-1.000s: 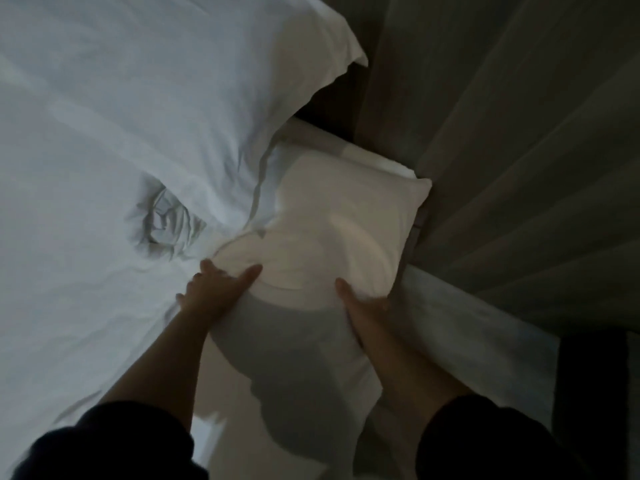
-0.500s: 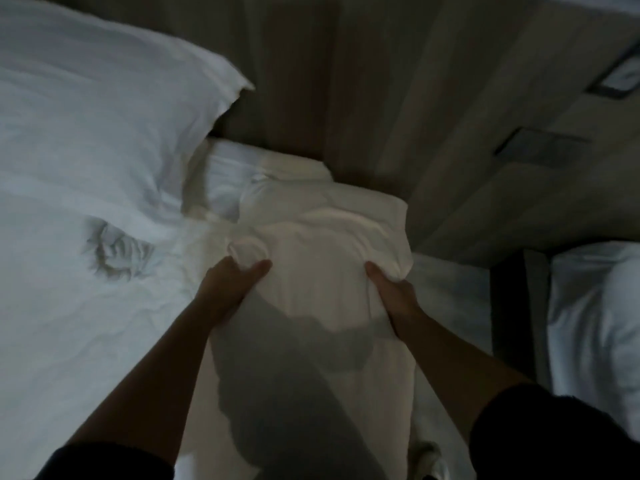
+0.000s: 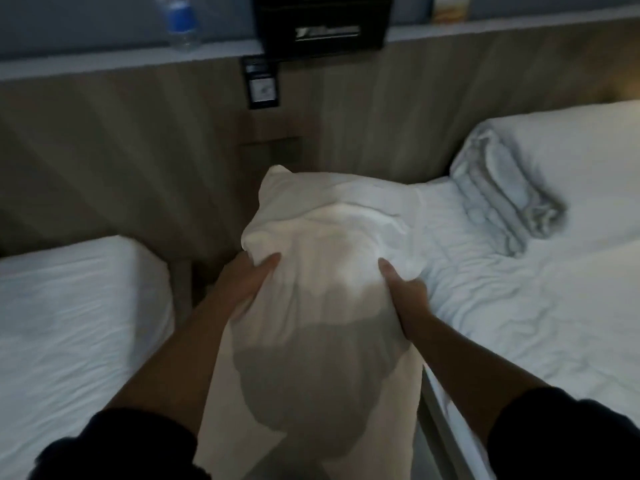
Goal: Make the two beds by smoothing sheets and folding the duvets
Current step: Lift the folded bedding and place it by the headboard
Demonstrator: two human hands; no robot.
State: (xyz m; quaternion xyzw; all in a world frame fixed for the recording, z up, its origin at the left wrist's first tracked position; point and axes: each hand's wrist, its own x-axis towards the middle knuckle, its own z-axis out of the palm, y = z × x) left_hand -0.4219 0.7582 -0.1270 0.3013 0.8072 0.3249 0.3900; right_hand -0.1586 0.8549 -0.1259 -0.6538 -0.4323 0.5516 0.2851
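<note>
I hold a white pillow (image 3: 322,258) up in the gap between two beds. My left hand (image 3: 247,282) grips its left side and my right hand (image 3: 403,289) grips its right side. The pillow's far end hangs over the head corner of the right bed (image 3: 519,306), whose white sheet is wrinkled. A folded white duvet (image 3: 502,199) lies near the head of that bed. The left bed (image 3: 76,323) shows a white sheet with light creases.
A wooden headboard wall (image 3: 121,161) runs behind both beds, with a switch panel (image 3: 262,85). On the ledge above stand a water bottle (image 3: 178,22) and a black box (image 3: 322,24). A narrow floor gap separates the beds.
The pillow has been lifted off the left bed and carried right, and my view has swung with it. It now hangs between the beds, over the right bed's corner. Both hands kept their grip.
</note>
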